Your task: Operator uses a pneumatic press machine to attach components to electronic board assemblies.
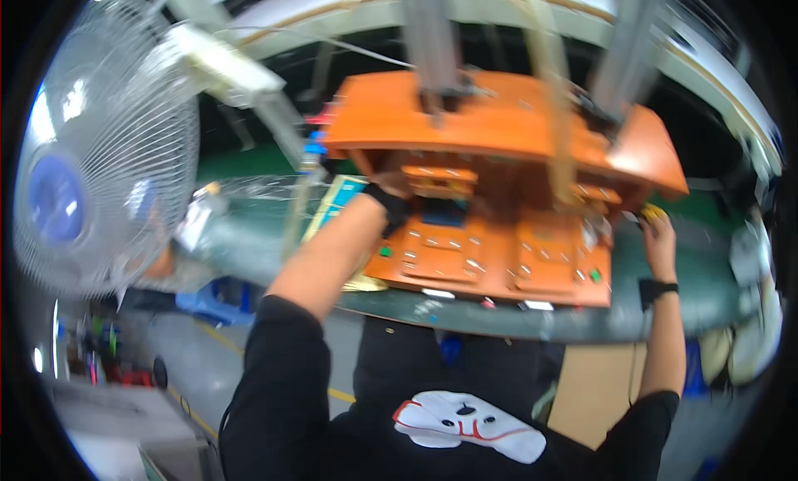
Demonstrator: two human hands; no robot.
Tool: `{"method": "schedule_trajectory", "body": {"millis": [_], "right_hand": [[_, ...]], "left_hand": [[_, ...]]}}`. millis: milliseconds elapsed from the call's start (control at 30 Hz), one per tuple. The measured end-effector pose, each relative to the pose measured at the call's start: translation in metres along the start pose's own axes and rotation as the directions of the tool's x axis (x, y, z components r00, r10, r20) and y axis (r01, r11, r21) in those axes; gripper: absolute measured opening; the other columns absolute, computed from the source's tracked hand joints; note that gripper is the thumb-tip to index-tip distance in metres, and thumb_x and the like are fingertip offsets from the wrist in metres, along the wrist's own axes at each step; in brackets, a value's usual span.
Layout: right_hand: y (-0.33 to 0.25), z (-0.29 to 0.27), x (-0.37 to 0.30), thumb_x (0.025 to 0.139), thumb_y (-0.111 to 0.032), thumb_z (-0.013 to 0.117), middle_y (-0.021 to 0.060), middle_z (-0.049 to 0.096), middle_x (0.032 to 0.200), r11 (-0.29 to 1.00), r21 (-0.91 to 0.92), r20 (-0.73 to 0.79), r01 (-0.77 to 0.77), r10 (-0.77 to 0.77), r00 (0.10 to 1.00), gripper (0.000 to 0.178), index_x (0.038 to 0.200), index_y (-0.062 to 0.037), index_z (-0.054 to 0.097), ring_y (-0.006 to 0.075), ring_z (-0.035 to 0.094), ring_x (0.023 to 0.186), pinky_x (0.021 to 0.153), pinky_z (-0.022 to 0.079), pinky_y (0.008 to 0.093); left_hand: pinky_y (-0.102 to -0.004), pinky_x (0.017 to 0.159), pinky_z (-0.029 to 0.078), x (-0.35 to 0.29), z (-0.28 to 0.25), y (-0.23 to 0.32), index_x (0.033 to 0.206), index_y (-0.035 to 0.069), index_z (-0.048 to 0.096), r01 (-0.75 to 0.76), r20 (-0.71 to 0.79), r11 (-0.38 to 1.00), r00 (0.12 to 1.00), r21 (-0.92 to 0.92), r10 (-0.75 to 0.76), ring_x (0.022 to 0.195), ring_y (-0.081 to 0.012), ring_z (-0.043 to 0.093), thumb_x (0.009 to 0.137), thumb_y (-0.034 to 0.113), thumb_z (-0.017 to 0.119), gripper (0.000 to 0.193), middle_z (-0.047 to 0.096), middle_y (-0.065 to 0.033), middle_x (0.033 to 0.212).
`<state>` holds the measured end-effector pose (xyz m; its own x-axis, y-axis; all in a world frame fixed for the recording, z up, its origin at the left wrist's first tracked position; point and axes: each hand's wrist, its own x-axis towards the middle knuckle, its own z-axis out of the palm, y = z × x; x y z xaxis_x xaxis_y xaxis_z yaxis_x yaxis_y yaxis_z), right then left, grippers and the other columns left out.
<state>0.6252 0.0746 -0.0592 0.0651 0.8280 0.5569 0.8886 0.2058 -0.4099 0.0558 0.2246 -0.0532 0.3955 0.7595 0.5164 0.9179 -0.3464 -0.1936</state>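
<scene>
In front of me stands an orange machine fixture with a raised top and a lower bed holding two block-like nests, the left nest and the right nest. My left hand reaches under the top beside the left nest; its fingers are hidden and blurred. A dark blue piece lies on that left nest. Just outside the fixture's right side, my right hand has its fingers curled together at a small yellow thing, too blurred to name.
A large fan stands at the left. Two grey cylinders, the left cylinder and the right cylinder, rise above the fixture. Green buttons sit on the bed. The dark green bench curves around, with a cardboard sheet below.
</scene>
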Motion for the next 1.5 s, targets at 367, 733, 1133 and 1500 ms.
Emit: {"method": "schedule_trajectory", "body": {"millis": [367,733,1133,1500], "right_hand": [[-0.137,-0.119,-0.193,0.099,-0.005,0.057,0.0071,0.067,0.114,0.756,0.514,-0.079,-0.405,0.512,0.855,0.029,0.124,0.0073,0.064,0.0145,0.061,0.102,0.093,0.045,0.0270],[-0.213,-0.122,-0.228,0.101,-0.011,0.061,0.0138,0.067,0.120,0.482,0.876,-0.227,-0.024,0.455,0.861,0.027,0.120,0.0078,0.063,0.0238,0.064,0.113,0.102,0.047,0.0362],[-0.315,-0.057,-0.116,0.079,0.005,0.070,0.0186,0.072,0.104,0.796,0.550,-0.033,0.251,-0.280,0.959,0.021,0.100,0.0033,0.071,0.0376,0.069,0.110,0.094,0.056,0.0428],[-0.358,0.066,-0.037,0.076,0.002,0.073,0.0147,0.068,0.105,0.810,0.272,0.012,0.519,-0.542,0.840,0.023,0.099,0.0005,0.069,0.0370,0.066,0.108,0.090,0.055,0.0430]], "left_hand": [[-0.0437,0.094,0.051,0.007,-0.004,-0.013,0.123,0.012,0.064,-0.345,-0.088,0.867,0.938,-0.360,0.337,0.114,-0.0324,0.063,0.097,0.026,0.059,0.030,0.068,-0.0125,0.116],[-0.0427,0.089,0.053,0.011,-0.014,-0.009,0.116,0.011,0.066,-0.208,0.093,0.820,0.949,-0.533,0.301,0.109,-0.0309,0.065,0.095,0.036,0.064,0.033,0.069,-0.0138,0.113],[-0.0392,0.101,0.047,-0.038,-0.124,0.002,0.126,0.001,0.062,0.040,0.204,0.567,0.952,-0.822,0.229,0.117,-0.0350,0.061,0.089,0.021,0.073,0.043,0.066,-0.0192,0.122],[-0.0436,0.098,0.047,-0.229,-0.100,-0.048,0.107,0.000,0.067,0.295,0.087,0.633,0.937,-0.716,-0.339,0.111,-0.0389,0.062,0.087,0.005,0.069,0.020,0.066,-0.0195,0.116]]}}
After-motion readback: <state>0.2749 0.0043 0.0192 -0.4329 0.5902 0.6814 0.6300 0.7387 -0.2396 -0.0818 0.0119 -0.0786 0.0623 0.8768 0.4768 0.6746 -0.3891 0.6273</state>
